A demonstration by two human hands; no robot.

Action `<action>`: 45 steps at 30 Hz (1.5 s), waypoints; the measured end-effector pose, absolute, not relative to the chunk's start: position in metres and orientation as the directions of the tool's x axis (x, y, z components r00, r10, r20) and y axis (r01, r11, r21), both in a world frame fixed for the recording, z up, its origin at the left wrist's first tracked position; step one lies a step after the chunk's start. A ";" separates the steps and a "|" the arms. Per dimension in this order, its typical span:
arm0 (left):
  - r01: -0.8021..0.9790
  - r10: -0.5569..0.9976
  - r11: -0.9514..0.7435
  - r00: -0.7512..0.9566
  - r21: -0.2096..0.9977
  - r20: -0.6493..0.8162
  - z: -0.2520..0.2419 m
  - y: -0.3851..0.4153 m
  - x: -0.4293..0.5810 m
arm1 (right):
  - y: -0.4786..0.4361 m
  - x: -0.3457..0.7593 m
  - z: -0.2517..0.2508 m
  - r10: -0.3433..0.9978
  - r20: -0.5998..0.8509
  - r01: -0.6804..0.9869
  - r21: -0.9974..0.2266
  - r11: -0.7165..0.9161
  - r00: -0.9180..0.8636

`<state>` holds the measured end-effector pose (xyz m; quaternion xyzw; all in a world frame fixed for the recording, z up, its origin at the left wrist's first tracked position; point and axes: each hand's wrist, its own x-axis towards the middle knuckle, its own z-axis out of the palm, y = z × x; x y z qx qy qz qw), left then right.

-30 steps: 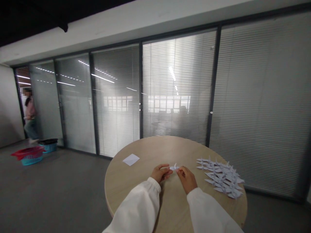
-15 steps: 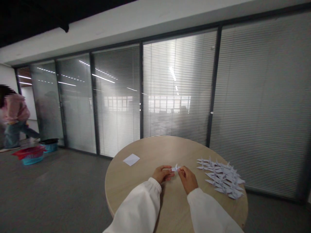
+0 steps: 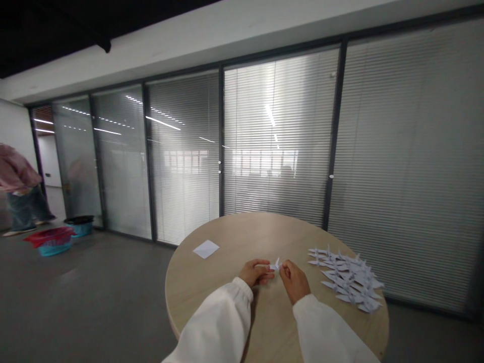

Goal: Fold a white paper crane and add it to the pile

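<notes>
The left hand [image 3: 257, 273] and the right hand [image 3: 294, 281] were close together above the table, and the fingertips of both held one small white paper crane [image 3: 276, 265] between them, a little above the wood. Both arms had loose white sleeves [image 3: 215, 322]. The round wooden table [image 3: 196, 287] was under the hands. To the right of the hands lay a pile of folded paper cranes [image 3: 346, 278], very near to each other and overlapping. To the left and farther away lay a flat white paper square [image 3: 206, 249]. Far beyond the table stood glass partitions with blinds [image 3: 280, 141]. At far left, a person in a pink top [image 3: 18, 174] bent near a red-and-blue basket [image 3: 53, 242].
</notes>
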<state>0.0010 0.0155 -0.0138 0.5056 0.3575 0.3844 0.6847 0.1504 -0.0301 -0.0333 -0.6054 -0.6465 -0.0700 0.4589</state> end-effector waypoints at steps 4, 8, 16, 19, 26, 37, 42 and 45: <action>-0.174 0.881 0.196 0.464 0.965 -0.095 -0.016 0.018 0.001 | -0.029 0.151 -0.034 0.713 0.686 0.859 -0.445 0.254 0.145; -0.172 0.876 0.215 0.469 0.961 -0.112 -0.017 0.019 0.002 | -0.030 0.151 -0.034 0.711 0.686 0.864 -0.441 0.241 0.152; -0.160 0.869 0.241 0.474 0.957 -0.140 -0.013 0.015 0.002 | -0.028 0.151 -0.035 0.720 0.677 0.874 -0.433 0.220 0.154; -0.161 0.868 0.246 0.476 0.956 -0.144 -0.013 0.014 0.002 | -0.029 0.151 -0.034 0.723 0.673 0.875 -0.434 0.215 0.156; -0.156 0.863 0.247 0.484 0.956 -0.145 -0.012 0.014 0.002 | -0.029 0.152 -0.034 0.729 0.668 0.886 -0.419 0.199 0.152; -0.173 0.861 0.256 0.489 0.951 -0.143 -0.011 0.012 0.002 | -0.029 0.152 -0.034 0.737 0.658 0.887 -0.421 0.190 0.154; -0.171 0.859 0.259 0.490 0.951 -0.146 -0.010 0.011 0.002 | -0.030 0.152 -0.034 0.757 0.633 0.878 -0.442 0.182 0.162; -0.164 0.862 0.252 0.486 0.954 -0.145 -0.010 0.012 0.002 | -0.031 0.152 -0.033 0.772 0.615 0.876 -0.450 0.174 0.162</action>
